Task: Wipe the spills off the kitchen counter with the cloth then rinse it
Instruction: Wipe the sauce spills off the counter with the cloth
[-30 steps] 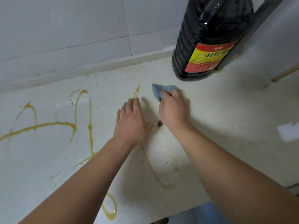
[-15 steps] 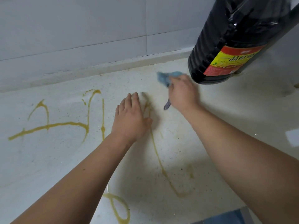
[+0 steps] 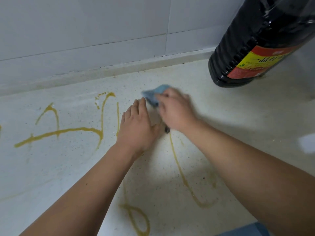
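Note:
A small blue cloth is bunched under my right hand, which grips it and presses it onto the pale speckled counter; the hand is motion-blurred. My left hand lies flat on the counter just left of the cloth, fingers straight and together. Yellow-brown streaks of spilled liquid run across the counter to the left. A long streak trails toward me below my hands, and a loop of spill sits near the front edge.
A big dark bottle with a red and yellow label stands at the back right, close to my right hand. A grey tiled wall rises behind the counter's low back ledge. Something white lies at the right edge.
My right hand has slid the cloth leftward, away from the bottle and up against my left hand's fingertips. The short streak between my hands is gone. The left hand stays flat.

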`<control>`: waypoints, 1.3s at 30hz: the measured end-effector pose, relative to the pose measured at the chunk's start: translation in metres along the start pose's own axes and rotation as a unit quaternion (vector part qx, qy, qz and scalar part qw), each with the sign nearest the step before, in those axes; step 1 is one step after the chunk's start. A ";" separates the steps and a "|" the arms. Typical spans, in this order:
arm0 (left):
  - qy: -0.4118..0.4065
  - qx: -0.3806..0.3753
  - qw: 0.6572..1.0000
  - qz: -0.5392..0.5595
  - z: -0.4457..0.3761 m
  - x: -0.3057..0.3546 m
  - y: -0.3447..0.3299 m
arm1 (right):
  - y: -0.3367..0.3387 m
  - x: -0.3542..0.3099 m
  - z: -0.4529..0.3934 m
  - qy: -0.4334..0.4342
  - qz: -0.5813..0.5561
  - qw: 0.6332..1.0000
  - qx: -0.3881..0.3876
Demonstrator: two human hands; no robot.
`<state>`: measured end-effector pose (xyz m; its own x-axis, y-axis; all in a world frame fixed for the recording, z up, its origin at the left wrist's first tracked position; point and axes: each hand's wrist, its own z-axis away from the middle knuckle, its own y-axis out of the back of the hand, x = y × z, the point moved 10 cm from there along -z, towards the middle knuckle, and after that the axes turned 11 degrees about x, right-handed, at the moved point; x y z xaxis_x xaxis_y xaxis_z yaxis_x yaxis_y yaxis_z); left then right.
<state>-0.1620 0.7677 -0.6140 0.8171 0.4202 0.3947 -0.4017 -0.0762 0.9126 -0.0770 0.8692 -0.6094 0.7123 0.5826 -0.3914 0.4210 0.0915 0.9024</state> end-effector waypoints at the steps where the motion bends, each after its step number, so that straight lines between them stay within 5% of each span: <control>1: -0.005 -0.002 1.000 -0.002 0.002 0.001 -0.001 | -0.005 -0.014 0.013 0.041 -0.016 0.999 -0.020; 3: -0.019 -0.009 1.000 -0.016 0.006 0.003 -0.004 | 0.006 0.011 0.010 -0.002 0.020 1.000 0.017; 6: -0.028 -0.010 0.999 -0.030 0.009 0.004 -0.001 | 0.035 0.077 0.012 -0.207 0.080 0.970 0.102; 11: -0.036 -0.003 0.999 -0.033 0.012 0.004 -0.002 | -0.004 -0.009 0.051 0.002 -0.009 1.000 0.003; 13: -0.044 -0.007 0.998 -0.042 0.019 0.006 -0.004 | 0.007 0.013 0.041 -0.032 0.026 0.999 0.024; 17: -0.043 -0.021 0.997 -0.056 0.025 0.006 -0.006 | 0.036 0.075 0.039 -0.244 0.076 0.962 0.095; 22: -0.041 -0.015 0.998 -0.045 0.027 0.008 -0.007 | 0.005 -0.006 0.064 0.008 -0.008 1.000 -0.027; 26: -0.039 -0.021 0.997 -0.057 0.035 0.004 -0.009 | 0.041 0.078 0.062 -0.229 0.083 0.966 0.082; 27: -0.038 -0.023 0.997 -0.058 0.038 0.004 -0.010 | 0.039 0.073 0.066 -0.236 0.075 0.966 0.077; 30: -0.039 -0.020 0.998 -0.052 0.045 0.009 -0.009 | 0.008 -0.006 0.081 -0.043 -0.001 0.999 -0.013; 32: -0.038 -0.018 0.998 -0.046 0.050 0.011 -0.009 | 0.003 -0.013 0.092 0.013 -0.004 0.999 -0.047; 36: -0.036 -0.019 0.998 -0.053 0.059 0.009 -0.008 | 0.051 0.086 0.096 -0.269 0.076 0.955 0.094; 37: -0.034 -0.019 0.998 -0.053 0.060 0.009 -0.007 | 0.049 0.079 0.100 -0.266 0.067 0.957 0.089; 39: -0.029 -0.024 0.998 -0.045 0.063 0.011 -0.006 | 0.025 0.021 0.106 -0.116 0.016 0.992 0.035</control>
<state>-0.1246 0.7160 -0.6084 0.8727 0.3697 0.3190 -0.3446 0.0034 0.9388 0.0079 0.7983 -0.6139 0.8324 0.3817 -0.4018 0.4292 0.0145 0.9031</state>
